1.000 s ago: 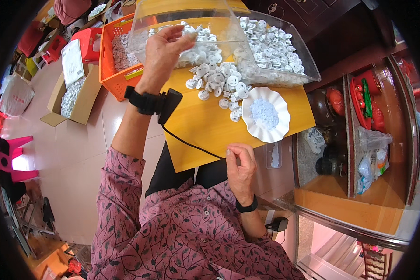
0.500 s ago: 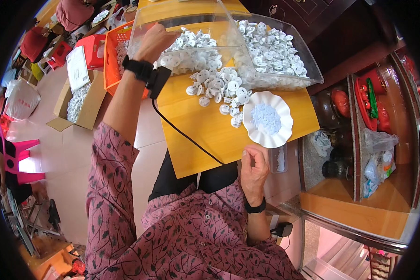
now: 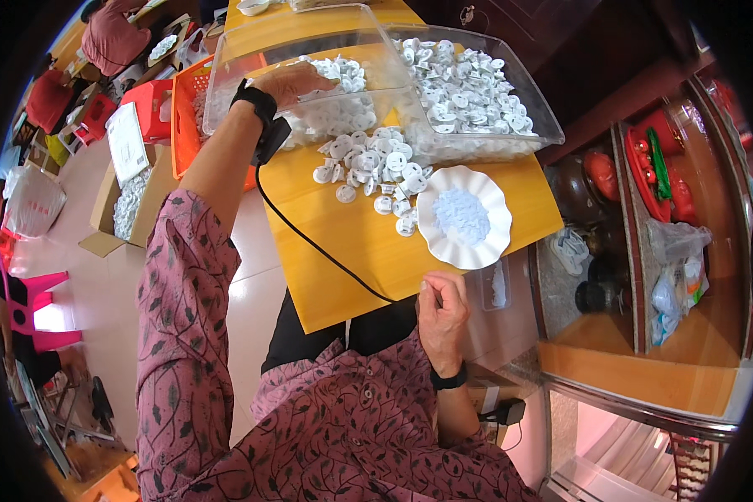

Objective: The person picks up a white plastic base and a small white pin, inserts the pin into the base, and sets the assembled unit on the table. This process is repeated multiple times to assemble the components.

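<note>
My left hand point(image 3: 293, 82) reaches over the left clear plastic bin point(image 3: 305, 48), its visible fingers stretched out above white disc-like plastic pieces point(image 3: 347, 71). Part of the hand is behind the bin's wall. Against the table's front edge, my right hand point(image 3: 445, 314) is closed, thumb and fingers pressed together; whatever it may hold is hidden. Just beyond it stands a scalloped white plate point(image 3: 495, 238) with a heap of small pale blue pieces point(image 3: 462, 216). Loose white disc-like pieces point(image 3: 368, 163) lie between plate and bins.
A second clear bin point(image 3: 552, 134), full of similar pieces, sits at the right of the yellow table point(image 3: 326, 284). A black cable point(image 3: 326, 244) crosses the tabletop. Leftward are an orange basket point(image 3: 184, 117) and a cardboard box point(image 3: 100, 243); shelves point(image 3: 636, 251) stand at right.
My left hand has lowered into the left bin, its fingers now reaching rightward. My right hand stays closed by the table edge. The whole view has shifted slightly.
</note>
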Available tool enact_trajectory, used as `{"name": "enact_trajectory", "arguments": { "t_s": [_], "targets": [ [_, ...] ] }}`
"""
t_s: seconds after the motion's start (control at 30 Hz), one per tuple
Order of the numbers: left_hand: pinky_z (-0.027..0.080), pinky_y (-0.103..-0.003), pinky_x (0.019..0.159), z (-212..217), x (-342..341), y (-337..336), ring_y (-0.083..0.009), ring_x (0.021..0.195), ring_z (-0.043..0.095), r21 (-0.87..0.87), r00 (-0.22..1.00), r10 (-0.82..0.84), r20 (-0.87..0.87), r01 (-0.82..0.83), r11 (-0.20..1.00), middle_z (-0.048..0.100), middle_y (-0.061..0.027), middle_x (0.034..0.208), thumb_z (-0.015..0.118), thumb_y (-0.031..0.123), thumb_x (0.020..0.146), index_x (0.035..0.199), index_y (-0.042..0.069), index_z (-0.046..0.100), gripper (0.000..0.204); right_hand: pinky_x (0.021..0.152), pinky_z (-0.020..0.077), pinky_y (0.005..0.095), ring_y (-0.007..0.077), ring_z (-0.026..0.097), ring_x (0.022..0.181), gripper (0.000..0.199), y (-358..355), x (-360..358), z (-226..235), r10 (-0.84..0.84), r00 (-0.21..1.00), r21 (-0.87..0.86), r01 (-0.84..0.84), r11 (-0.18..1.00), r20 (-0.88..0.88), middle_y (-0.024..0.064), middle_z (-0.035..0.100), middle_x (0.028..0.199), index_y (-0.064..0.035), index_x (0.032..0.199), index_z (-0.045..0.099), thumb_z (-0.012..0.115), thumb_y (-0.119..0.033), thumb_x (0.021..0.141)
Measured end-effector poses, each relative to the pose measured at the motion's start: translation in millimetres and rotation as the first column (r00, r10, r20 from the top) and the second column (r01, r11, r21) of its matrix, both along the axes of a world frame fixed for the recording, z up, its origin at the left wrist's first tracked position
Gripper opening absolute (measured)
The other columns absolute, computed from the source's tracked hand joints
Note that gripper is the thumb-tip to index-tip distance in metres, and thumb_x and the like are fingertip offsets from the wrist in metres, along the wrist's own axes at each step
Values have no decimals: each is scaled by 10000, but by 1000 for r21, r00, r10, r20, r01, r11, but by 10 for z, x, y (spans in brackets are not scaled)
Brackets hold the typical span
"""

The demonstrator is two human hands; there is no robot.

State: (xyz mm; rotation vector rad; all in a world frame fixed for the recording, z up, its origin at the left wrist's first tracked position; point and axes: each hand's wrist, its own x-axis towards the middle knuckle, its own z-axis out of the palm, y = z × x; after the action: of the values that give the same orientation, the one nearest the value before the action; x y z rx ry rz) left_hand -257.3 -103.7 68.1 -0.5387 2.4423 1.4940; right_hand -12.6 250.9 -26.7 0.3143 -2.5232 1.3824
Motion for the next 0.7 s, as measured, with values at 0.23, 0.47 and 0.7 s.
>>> {"name": "enact_trajectory", "arguments": {
  "t_s": [0.23,0.47,0.7],
  "targets": [
    [497,-351,1014,-323,-193,-410,-264,1250,529,-314,734,-604,-310,521,794,418,-174,1472,726,181,873,1363,-9,507,569,788,522,369,303,632,908,75,-50,-3,47,24,1000,-5,-24,1000,1,159,614,1008,20,967,613,625,-9,898],
    [545,-316,929,-170,-60,-305,-221,1079,644,40,870,-133,-476,173,984,608,-160,1239,658,247,944,1283,-84,556,485,772,519,375,312,628,893,76,34,-169,160,3,991,33,2,999,-132,159,613,1001,18,964,620,619,10,888],
    [563,-282,841,297,954,423,-172,908,697,195,801,-4,-598,151,969,689,-106,1031,605,219,985,1179,-66,626,345,864,435,416,283,586,987,150,193,-470,96,-52,971,289,120,950,-235,119,608,1059,-37,1027,650,652,-101,892]
  ]
}}
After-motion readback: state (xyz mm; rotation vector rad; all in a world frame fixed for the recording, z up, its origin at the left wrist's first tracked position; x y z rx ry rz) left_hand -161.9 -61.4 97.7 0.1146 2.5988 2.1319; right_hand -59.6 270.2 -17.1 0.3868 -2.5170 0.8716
